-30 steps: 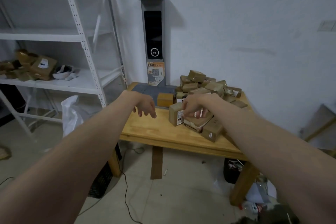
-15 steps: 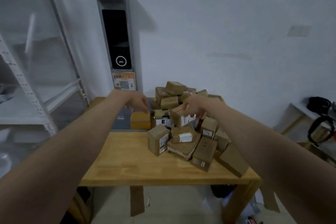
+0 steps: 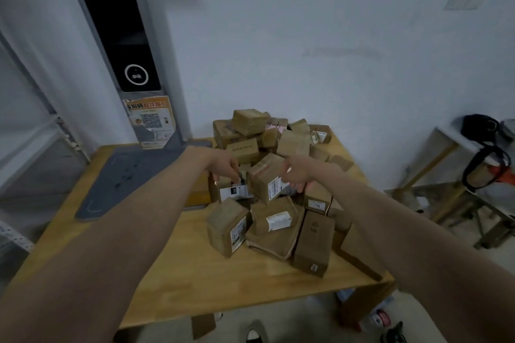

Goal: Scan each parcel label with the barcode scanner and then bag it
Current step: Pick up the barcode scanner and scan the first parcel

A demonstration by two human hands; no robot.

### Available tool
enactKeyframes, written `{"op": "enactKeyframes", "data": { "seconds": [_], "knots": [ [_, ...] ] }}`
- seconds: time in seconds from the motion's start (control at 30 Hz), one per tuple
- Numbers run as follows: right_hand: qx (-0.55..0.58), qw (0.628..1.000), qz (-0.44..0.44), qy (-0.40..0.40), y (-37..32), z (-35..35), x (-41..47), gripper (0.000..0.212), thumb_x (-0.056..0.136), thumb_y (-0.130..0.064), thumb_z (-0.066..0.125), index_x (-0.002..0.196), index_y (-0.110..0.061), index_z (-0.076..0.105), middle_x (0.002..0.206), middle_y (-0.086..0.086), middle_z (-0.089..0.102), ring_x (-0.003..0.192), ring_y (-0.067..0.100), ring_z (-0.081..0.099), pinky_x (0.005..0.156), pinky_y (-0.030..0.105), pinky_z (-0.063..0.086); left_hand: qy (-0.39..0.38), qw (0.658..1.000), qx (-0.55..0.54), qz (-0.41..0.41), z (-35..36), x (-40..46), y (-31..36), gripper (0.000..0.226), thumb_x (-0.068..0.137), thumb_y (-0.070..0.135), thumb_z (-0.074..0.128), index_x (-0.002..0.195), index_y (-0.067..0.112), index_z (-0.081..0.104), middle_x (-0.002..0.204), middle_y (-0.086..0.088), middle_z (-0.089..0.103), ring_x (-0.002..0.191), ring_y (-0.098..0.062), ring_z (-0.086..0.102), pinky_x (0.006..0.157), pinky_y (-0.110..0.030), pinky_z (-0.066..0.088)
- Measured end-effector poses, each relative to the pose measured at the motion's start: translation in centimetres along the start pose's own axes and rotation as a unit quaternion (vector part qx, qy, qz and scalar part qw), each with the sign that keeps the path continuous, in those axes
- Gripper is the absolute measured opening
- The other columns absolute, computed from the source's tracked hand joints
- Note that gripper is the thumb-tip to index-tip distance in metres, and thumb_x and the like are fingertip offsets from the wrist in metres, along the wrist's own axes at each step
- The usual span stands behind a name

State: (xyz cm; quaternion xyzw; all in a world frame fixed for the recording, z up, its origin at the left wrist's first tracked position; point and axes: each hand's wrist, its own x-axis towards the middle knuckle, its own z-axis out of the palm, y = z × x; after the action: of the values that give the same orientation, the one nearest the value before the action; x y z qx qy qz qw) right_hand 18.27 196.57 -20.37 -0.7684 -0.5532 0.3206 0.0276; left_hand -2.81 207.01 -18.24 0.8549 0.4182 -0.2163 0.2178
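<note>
Left hand: my left hand (image 3: 224, 166) is reaching into the parcel pile (image 3: 278, 189) at twelve o'clock on the table (image 3: 195, 281), fingers curling onto a labelled parcel (image 3: 232, 192).
Right hand: my right hand (image 3: 296, 175) is gripping the tilted box (image 3: 266, 179).
Advice: I am judging one parcel should be lifted, label facing the scanner stand (image 3: 122, 44) at ten o'clock.

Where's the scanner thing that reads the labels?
In the head view the scanner stands upright at the table's back left corner against the wall, its flat grey base plate lying left of the parcel pile.

Heap of brown labelled parcels (image 3: 274, 175) on wooden table, grey scanner stand (image 3: 131, 69) behind left
</note>
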Motion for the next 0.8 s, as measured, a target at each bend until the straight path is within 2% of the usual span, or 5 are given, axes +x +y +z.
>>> {"op": "enactKeyframes", "data": {
  "seconds": [0.2, 0.33, 0.53, 0.67, 0.8],
  "knots": [
    [0.068, 0.996, 0.042, -0.031, 3.1, -0.5, 8.8, 0.028, 0.103, -0.021, 0.052, 0.116, 0.002, 0.062, 0.107, 0.014, 0.071, 0.081, 0.024, 0.072, 0.063, 0.030, 0.058, -0.021, 1.000, 0.022, 0.003, -1.6, 10.0, -0.9, 0.065, 0.087, 0.054, 0.063, 0.143, 0.027, 0.044, 0.137, 0.001, 0.052, 0.119, -0.020, 0.056, 0.103, -0.042, 0.048],
    [0.095, 0.988, 0.108, -0.055, 5.3, 0.5, 12.2, 0.028, 0.102, -0.022, 0.050, 0.110, 0.002, 0.063, 0.103, 0.020, 0.071, 0.076, 0.027, 0.071, 0.050, 0.031, 0.058, -0.028, 0.999, 0.007, 0.021, -1.7, 15.7, -1.3, 0.067, 0.088, 0.055, 0.061, 0.143, 0.022, 0.045, 0.142, -0.001, 0.050, 0.122, -0.021, 0.051, 0.100, -0.036, 0.045],
    [0.173, 0.970, 0.158, -0.059, 8.2, 2.8, 15.8, 0.030, 0.100, -0.031, 0.054, 0.110, -0.005, 0.064, 0.090, 0.016, 0.073, 0.065, 0.025, 0.073, 0.047, 0.029, 0.057, 0.019, 0.986, -0.156, 0.047, 0.5, 20.1, -1.2, 0.098, 0.082, 0.062, 0.067, 0.156, 0.019, 0.020, 0.159, -0.005, 0.031, 0.140, -0.026, 0.038, 0.112, -0.043, 0.038],
    [0.261, 0.945, 0.186, -0.066, 9.3, 4.4, 17.1, 0.034, 0.098, -0.038, 0.055, 0.104, -0.006, 0.065, 0.089, 0.017, 0.074, 0.072, 0.027, 0.075, 0.066, 0.038, 0.064, 0.076, 0.975, -0.201, 0.055, 2.4, 21.3, -0.8, 0.067, 0.078, 0.063, 0.069, 0.128, 0.028, 0.043, 0.135, 0.002, 0.045, 0.119, -0.021, 0.051, 0.097, -0.041, 0.048],
    [0.408, 0.892, 0.182, -0.072, 9.4, 5.5, 17.1, 0.026, 0.100, -0.035, 0.056, 0.100, -0.010, 0.063, 0.090, 0.014, 0.072, 0.074, 0.026, 0.073, 0.068, 0.036, 0.063, 0.089, 0.967, -0.227, 0.068, 4.4, 21.7, -0.7, 0.054, 0.073, 0.067, 0.067, 0.110, 0.037, 0.042, 0.129, 0.005, 0.042, 0.106, -0.018, 0.054, 0.089, -0.045, 0.053]
  ]
}}
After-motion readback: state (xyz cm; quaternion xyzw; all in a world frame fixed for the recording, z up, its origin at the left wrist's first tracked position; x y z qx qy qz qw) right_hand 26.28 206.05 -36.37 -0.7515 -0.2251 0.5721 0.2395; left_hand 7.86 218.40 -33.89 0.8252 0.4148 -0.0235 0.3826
